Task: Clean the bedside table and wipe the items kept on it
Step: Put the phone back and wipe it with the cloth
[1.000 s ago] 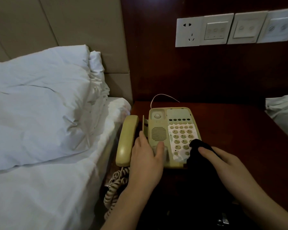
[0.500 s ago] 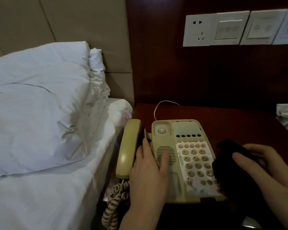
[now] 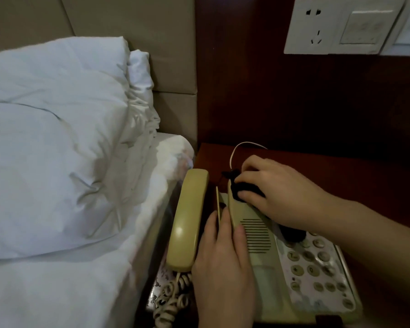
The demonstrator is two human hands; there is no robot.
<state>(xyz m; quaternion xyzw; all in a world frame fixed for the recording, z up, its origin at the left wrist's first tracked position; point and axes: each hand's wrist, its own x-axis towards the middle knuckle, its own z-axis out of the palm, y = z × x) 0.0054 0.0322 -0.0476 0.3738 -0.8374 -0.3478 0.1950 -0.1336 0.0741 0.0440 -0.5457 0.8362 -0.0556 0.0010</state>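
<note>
A cream desk telephone sits on the dark red-brown bedside table. Its handset lies off the cradle along the phone's left side, with the coiled cord hanging below. My left hand rests flat on the phone's left part, fingers by the cradle and speaker grille. My right hand presses a black cloth onto the top left corner of the phone. The hand covers most of the cloth. The keypad shows at the lower right.
A bed with a white pillow and sheet lies directly left of the table. A beige padded headboard stands behind it. White socket and switch plates are on the dark wood wall panel. A thin white phone wire loops behind the phone.
My right hand has carried the black cloth from the keypad's right side up and left to the phone's top left corner. The left hand stayed on the phone. The view moved closer.
</note>
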